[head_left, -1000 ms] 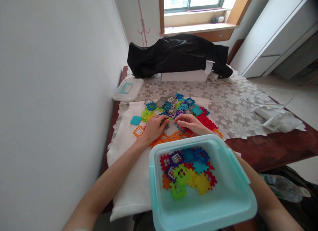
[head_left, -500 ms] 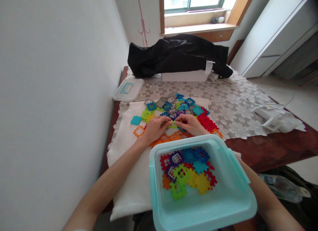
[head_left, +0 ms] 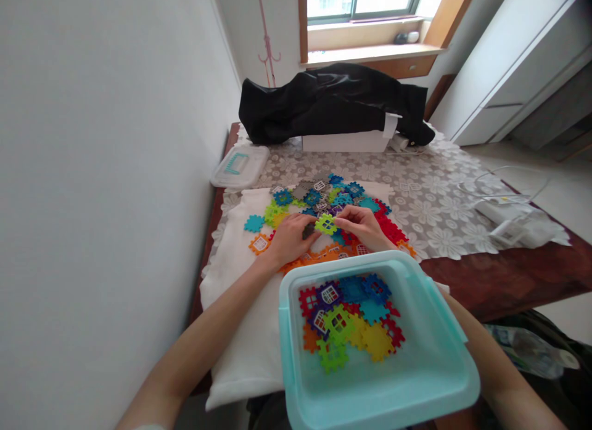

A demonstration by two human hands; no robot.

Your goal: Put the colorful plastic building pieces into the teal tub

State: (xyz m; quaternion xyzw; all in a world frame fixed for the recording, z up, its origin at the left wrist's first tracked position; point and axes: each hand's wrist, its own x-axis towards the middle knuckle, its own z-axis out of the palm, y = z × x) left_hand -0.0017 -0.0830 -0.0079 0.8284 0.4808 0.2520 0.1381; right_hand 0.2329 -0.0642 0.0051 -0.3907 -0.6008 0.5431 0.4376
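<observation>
Two bare hands work over a heap of interlocking plastic waffle blocks (head_left: 319, 198) on a white cloth (head_left: 235, 331). The right hand (head_left: 363, 226) has its fingers drawn together, and its fingertips pinch a lime-green window block (head_left: 326, 224) by the toothed edge. That block sits just above the middle of the spread, held clear of the pieces beneath as far as this view shows.

The left hand (head_left: 289, 240) lies low over the pile with its fingers close together, a dark grey block (head_left: 309, 231) just beside the fingertips. Whether it grips anything cannot be told from here.

The rim pinch looks sound: finger pads on the teeth keep the window uncovered, and holding the block level should stop its teeth catching on neighbouring pieces.

Nearest the body, between the forearms, stands a teal plastic tub (head_left: 379, 410) holding red, purple, blue, yellow, orange and green blocks. Beyond the heap, a clear lidded container with teal trim (head_left: 239, 166) lies on a lace tablecloth (head_left: 439, 239). Farther back, black fabric (head_left: 333, 103) rests on a white box (head_left: 345, 141). White cords and a plug pack (head_left: 509, 217) lie to the right.
</observation>
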